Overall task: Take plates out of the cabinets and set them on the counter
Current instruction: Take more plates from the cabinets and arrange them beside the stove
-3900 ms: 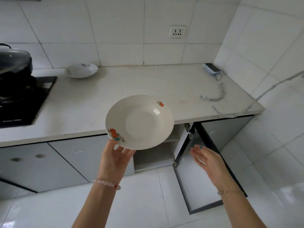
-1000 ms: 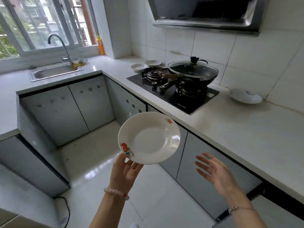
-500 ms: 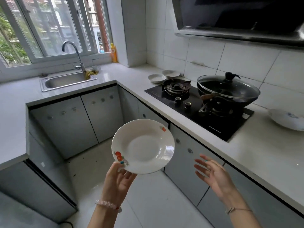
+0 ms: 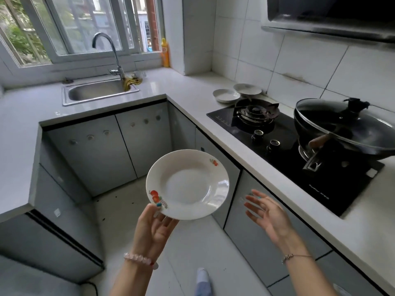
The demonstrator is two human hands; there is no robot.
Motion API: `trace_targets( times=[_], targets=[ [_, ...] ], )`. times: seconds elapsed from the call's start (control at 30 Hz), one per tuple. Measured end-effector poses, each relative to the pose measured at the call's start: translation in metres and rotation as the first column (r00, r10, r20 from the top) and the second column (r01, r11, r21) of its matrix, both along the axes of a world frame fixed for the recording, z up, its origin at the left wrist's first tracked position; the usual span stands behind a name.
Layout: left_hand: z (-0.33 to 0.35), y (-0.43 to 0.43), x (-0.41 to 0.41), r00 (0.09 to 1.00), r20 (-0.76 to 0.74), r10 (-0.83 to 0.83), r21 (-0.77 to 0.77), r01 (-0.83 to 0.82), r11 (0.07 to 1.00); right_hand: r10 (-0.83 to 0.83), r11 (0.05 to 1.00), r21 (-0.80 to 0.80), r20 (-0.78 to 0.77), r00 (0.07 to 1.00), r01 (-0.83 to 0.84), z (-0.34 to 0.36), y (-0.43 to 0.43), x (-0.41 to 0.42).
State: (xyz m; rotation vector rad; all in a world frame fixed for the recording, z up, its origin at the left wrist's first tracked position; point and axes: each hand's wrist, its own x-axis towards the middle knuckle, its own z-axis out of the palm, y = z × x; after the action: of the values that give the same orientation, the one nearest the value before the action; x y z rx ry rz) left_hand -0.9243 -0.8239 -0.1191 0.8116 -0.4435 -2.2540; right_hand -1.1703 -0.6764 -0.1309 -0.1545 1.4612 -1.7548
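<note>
Judging by the two plates (image 4: 237,94) already set on the counter (image 4: 188,90), the task seems partly done; a plate (image 4: 187,184) is pinched by the left hand (image 4: 152,229) above the floor, while the right hand (image 4: 268,214) is spread, empty.

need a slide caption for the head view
Left hand holds a white plate by its rim, right hand open beside it; two dishes sit on the counter past the stove.
</note>
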Motion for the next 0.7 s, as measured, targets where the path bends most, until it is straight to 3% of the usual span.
trace_targets(
  times=[0.23, 0.7],
  targets=[
    [0.003, -0.094, -0.055, 0.998, 0.053, 0.023, -0.057, -0.02, 0.998, 0.007, 0.999, -0.046, 0.037, 0.999, -0.005, -0.002, -0.101, -0.074],
    [0.001, -0.207, -0.139, 0.99, 0.07, 0.125, -0.053, -0.121, 0.991, 0.064, 0.998, -0.012, -0.064, 0.996, -0.065, 0.011, -0.24, -0.18]
  ],
)
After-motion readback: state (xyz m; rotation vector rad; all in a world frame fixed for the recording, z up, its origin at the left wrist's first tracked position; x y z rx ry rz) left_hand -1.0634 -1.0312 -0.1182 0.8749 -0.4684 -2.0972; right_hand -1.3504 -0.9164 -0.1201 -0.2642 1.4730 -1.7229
